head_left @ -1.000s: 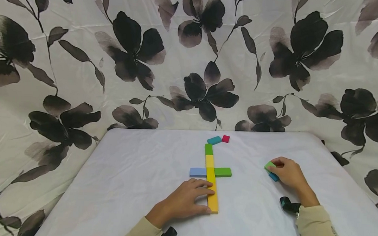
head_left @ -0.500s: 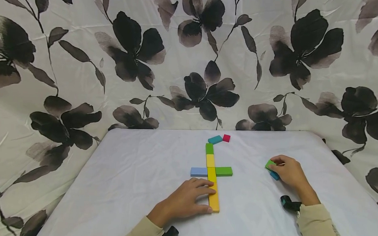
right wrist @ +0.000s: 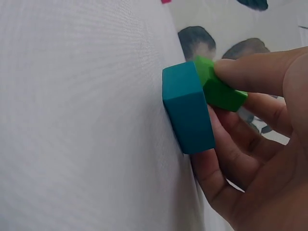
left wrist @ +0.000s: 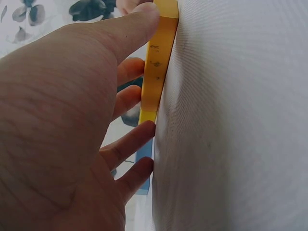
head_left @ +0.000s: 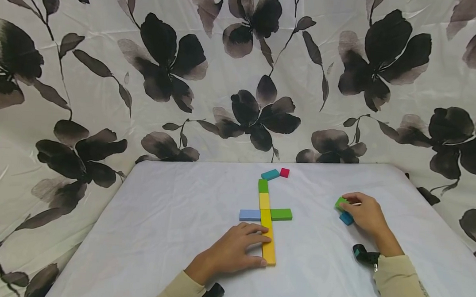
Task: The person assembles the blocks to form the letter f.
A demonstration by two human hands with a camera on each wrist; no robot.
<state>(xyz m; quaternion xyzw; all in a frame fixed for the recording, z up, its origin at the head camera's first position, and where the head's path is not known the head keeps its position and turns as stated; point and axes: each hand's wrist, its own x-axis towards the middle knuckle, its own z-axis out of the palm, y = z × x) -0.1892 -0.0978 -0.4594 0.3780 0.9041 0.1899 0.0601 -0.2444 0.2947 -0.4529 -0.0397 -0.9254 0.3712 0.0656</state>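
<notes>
My left hand (head_left: 233,248) rests along the left side of a long orange-yellow block (head_left: 270,252), its thumb at the near end and fingertips against it. In the left wrist view the fingers are spread, lightly bent. Above that block the line runs on through a yellow block (head_left: 264,201) to a green block (head_left: 263,186). A light blue block (head_left: 250,215) and a longer green block (head_left: 281,214) flank it. My right hand (head_left: 366,214) pinches a small green block (right wrist: 222,89) between thumb and fingers. A teal-blue block (right wrist: 188,113) lies right beside it, near the lower fingers.
A teal block (head_left: 270,174) and a red block (head_left: 285,172) lie near the far edge of the white-covered table (head_left: 172,199). Behind it hangs a cloth with dark flowers (head_left: 245,118). Black wrist devices show at both sleeves.
My right hand has shifted slightly away from me with the green block, and more of the teal-blue block beside it now shows. The left hand stays in place on the orange-yellow block.
</notes>
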